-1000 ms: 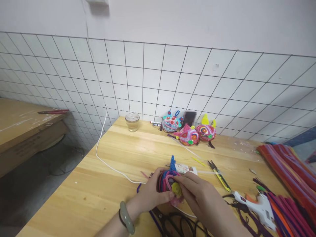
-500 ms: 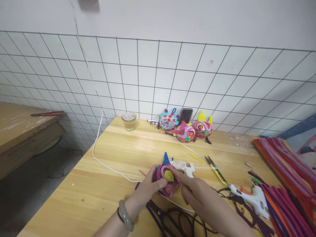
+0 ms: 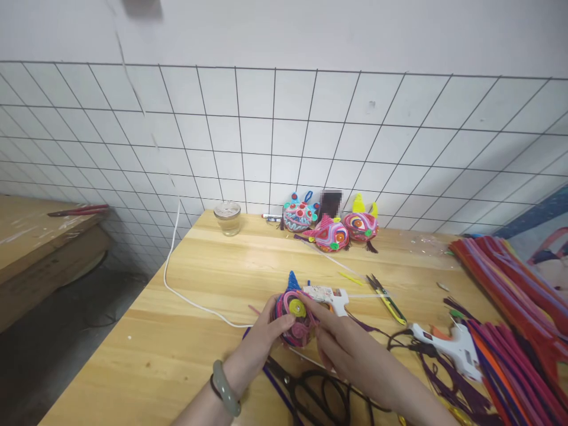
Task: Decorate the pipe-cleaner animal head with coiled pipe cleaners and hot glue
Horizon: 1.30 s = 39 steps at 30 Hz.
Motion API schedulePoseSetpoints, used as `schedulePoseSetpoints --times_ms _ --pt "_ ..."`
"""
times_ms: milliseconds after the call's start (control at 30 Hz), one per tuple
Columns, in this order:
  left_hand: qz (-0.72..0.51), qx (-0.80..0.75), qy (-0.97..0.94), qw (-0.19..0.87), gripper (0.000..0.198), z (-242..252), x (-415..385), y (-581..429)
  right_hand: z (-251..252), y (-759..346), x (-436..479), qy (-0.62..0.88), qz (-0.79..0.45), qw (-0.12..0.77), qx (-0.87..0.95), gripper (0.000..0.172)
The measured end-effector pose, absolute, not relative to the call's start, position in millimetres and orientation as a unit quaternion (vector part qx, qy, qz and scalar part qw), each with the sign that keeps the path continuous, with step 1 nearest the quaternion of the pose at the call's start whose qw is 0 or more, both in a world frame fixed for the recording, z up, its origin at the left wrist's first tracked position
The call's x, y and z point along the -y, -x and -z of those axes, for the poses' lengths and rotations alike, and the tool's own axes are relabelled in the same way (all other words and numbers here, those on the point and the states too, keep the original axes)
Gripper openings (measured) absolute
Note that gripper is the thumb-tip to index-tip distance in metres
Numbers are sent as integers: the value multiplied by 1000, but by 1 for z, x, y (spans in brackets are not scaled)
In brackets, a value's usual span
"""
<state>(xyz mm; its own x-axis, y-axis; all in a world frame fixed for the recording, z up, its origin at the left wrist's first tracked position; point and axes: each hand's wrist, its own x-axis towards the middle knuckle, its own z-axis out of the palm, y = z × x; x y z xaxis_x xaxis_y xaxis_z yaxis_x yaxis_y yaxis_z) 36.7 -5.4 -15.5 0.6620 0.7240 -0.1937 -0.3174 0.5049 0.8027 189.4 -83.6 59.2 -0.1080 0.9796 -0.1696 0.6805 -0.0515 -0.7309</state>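
Head view: the round pink, purple and blue ornament of coiled fuzzy stems (image 3: 300,332) is held between both hands, just above the near half of the pale wood-grain tabletop (image 3: 155,343); a pointed blue fuzzy horn (image 3: 291,281) sticks up from its top and a flat yellow coiled disc (image 3: 296,309) sits on its front. Left hand (image 3: 260,343) grips the left side, thumb on the front just below the disc, other fingers wrapped behind and mostly hidden. Right hand (image 3: 344,340) is at the right side, index finger stretched to the upper right edge, remaining fingers curled under; cannot tell if they pinch anything. Grey-green smooth bangle (image 3: 226,390) on left wrist. Just behind the ornament: white plastic glue gun (image 3: 339,302), partly covered. Below the hands: large black-handled scissors (image 3: 288,380). Right of the hands: yellow-and-black thread snips (image 3: 393,309), thin yellow strip (image 3: 351,278), second white plastic glue gun (image 3: 465,353), magenta, orange and purple fuzzy stems (image 3: 499,352), bigger red and lilac bundle (image 3: 497,275) beyond. By the white black-lined tile wall (image 3: 257,142): clear lidded glass cup (image 3: 228,222), then light-blue round ornament (image 3: 298,218), pink swirled ornament (image 3: 329,238), yellow-horned pink ornament (image 3: 360,228), close together.
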Motion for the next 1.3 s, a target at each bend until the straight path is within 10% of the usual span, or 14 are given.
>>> schedulePoseSetpoints --times_ms 733,1067,1300 --pt "-349 -274 -526 726 55 15 9 -34 -58 -196 96 647 -188 111 730 58" --pt "-290 -229 -347 862 49 1 9 -31 -50 -223 69 630 151 275 710 33" --pt "-294 -207 -277 891 45 11 6 -30 -43 -214 81 597 75 376 705 29"
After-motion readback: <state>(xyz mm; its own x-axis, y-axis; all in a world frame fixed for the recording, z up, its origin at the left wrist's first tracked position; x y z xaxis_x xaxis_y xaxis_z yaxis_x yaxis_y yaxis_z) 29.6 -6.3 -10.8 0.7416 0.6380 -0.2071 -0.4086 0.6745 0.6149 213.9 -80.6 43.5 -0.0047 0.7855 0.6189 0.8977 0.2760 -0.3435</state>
